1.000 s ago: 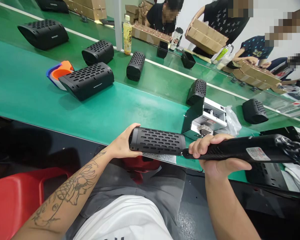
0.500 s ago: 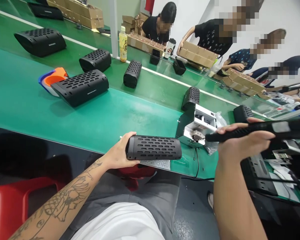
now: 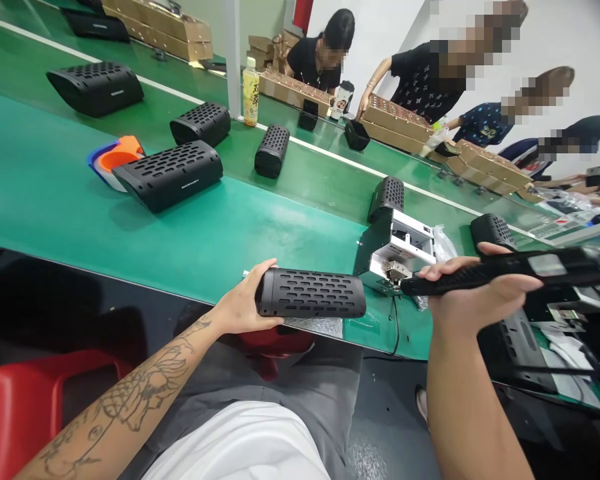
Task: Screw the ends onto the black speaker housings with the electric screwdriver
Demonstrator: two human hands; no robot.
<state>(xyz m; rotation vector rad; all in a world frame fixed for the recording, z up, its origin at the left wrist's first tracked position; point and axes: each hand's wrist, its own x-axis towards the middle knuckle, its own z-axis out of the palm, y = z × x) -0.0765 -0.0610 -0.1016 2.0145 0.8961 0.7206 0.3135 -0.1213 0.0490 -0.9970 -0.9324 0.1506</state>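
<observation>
My left hand (image 3: 247, 303) is closed around the left end of a black speaker housing (image 3: 314, 293) with slotted holes, held at the near edge of the green table. My right hand (image 3: 473, 290) grips a black electric screwdriver (image 3: 520, 268), which lies nearly level. Its tip end reaches the front of a small white and black screw feeder (image 3: 396, 250); whether a screw sits on the bit is too small to tell. Another speaker housing (image 3: 173, 175), marked MERKURY, leans on an orange and blue holder (image 3: 120, 159) at the left.
Several more black housings stand along the green belt (image 3: 310, 177) beyond the table. A yellow drink bottle (image 3: 251, 92) is beside a white post (image 3: 233, 60). Across the belt, several people work at cardboard boxes (image 3: 395, 123). A red stool (image 3: 25, 400) is at lower left.
The screwdriver has moved slightly left and down, its tip end now at the feeder's front. My left hand keeps its hold on the housing. The whole view has shifted a little.
</observation>
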